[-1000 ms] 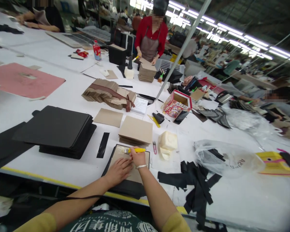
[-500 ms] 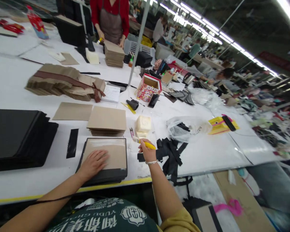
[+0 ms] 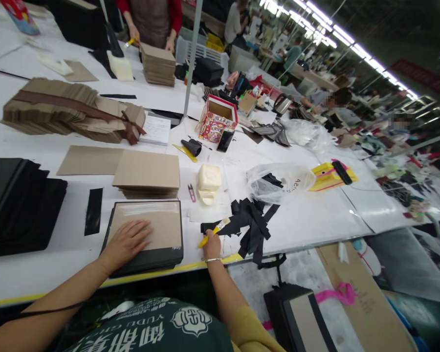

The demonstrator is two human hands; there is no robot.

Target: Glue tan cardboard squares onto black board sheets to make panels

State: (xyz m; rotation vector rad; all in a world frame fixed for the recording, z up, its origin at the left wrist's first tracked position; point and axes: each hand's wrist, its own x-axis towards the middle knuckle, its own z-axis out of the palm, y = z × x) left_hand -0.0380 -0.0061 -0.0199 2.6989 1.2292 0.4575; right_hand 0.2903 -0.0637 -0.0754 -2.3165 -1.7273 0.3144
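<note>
My left hand lies flat, fingers stretched out, on a brown board framed by black material on top of a short stack. White streaks run along the board's far edge. My right hand is closed around a yellow-handled brush, its pale bristles pointing up and to the right, over the near end of some black strips. Beyond that hand stands a cream-coloured block-like tub, with small pink thread snips to its left.
Brown boards are stacked behind the work. A tall black stack stands at the left, near a single black strip. A clear plastic bag lies to the right. Across the table, a person in red sleeves holds another brush.
My right hand has moved down and nearer, away from the cream tub, and the brush has turned so its bristles point up to the right. My left hand stays on the board.
</note>
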